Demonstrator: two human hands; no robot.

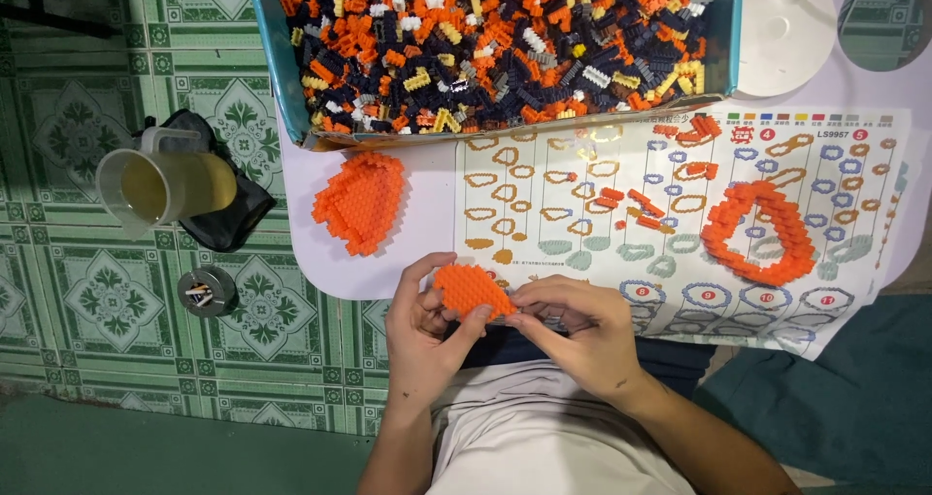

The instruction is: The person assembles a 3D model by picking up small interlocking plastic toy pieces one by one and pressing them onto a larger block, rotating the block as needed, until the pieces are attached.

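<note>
Item: small orange brick panel [473, 289], lower centre of the frame, held above the near edge of the white bench [320, 252].

Left hand [422, 332]: fingers closed on the panel's left and underside, thumb along its near edge.

Right hand [581, 332]: fingers pinched together at the panel's right edge; whether a loose brick sits between them cannot be told.

Risk, as a judgement: the panel is gripped by its edges over the lap, so hard pressing at one corner could flex it and pop rows loose, and a dropped piece would fall past the bench edge to the tiled floor [87, 291].

Surroundings:
- Larger orange brick slab [360, 202], centre left, flat on the bench, well apart from the hands.
- Instruction sheet [602, 223], centre to right, its near edge hanging over the bench.
- Orange brick ring [759, 231], right, lying on the sheet.
- Loose orange bricks [636, 204], scattered on the sheet, easily swept off by a sleeve.
- Blue tray [267, 58] of mixed orange, dark, yellow and white bricks, top centre, behind the sheet.
- White round lamp base [782, 39], upper right.
- Clear jug [160, 184] of yellowish liquid, left, on the floor beside a black pouch [233, 218].
- Small round tin [206, 291], lower left, on the floor.

Nothing stands between the hands and the tray except the sheet and its loose bricks.
</note>
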